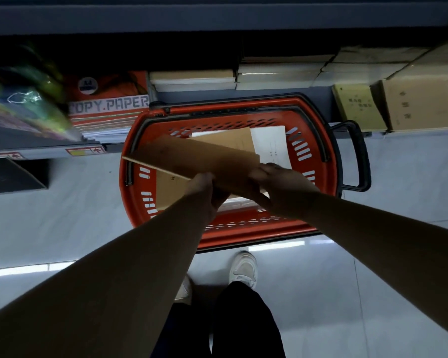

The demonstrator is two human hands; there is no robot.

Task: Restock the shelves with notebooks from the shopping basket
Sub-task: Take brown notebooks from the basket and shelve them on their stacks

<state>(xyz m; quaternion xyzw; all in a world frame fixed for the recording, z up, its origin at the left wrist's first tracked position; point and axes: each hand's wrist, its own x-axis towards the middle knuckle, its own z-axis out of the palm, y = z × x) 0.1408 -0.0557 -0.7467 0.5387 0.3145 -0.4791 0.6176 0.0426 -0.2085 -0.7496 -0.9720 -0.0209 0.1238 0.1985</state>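
- Brown notebook (197,161) in the head view: it is held tilted above the red basket (256,235), clear of the other stock. Whether it is one book or a thin stack I cannot tell.
- Both hands are clamped on it. The left hand (204,192) pinches its near long edge and the right hand (282,187) wraps its right end.
- Left to do: the basket on the floor holds more, including a brown cover (233,138) and a white cover (269,143) near its far wall.
- Already shelved, by the look of it: notebook stacks (194,78) lie on the shelf (49,151) just behind the basket, beside a copy paper ream (109,104).
- My judgement is mid-task: this load is lifted but not yet placed, with several more trips ahead.
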